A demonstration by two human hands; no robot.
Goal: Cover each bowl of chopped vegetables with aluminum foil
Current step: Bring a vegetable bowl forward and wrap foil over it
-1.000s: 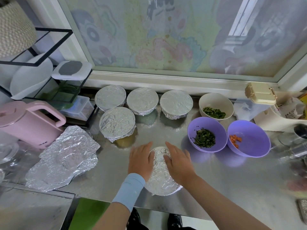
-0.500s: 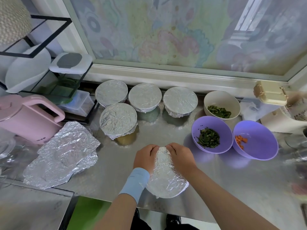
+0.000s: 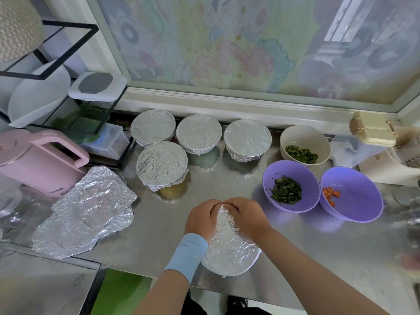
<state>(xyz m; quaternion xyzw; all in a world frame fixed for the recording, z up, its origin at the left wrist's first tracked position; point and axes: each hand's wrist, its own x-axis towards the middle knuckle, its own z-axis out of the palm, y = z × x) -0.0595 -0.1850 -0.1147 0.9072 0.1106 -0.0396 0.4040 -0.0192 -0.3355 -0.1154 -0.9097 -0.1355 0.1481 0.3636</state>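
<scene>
Head view. Near bowl [image 3: 231,255] close to the front edge of the table [image 3: 163,228], top fully under crinkled foil. Left hand [image 3: 201,218] and right hand [image 3: 246,218] side by side at the far rim, fingers curled down over the foil edge and grasping it against the bowl; fingertips hidden behind the rim. Four covered bowls [image 3: 161,164] grouped well behind. To the right, not yet covered: cream bowl [image 3: 304,135] and purple bowl [image 3: 293,171] with green strips, second purple bowl [image 3: 361,196] with carrot pieces. Spare foil sheets [image 3: 86,210] lying crumpled at the left, beside a pink kettle [image 3: 38,160].

Likely hazards, judged from this layout:
- Tearing of the thin foil at the far rim, from too hard a pinch or pull.
- Sliding or tipping of the near bowl toward the table edge, from downward pressure applied on one side only.
- Loose near side, if crimped only at the far rim.
- Knocking of the purple bowl when reaching right.
</scene>
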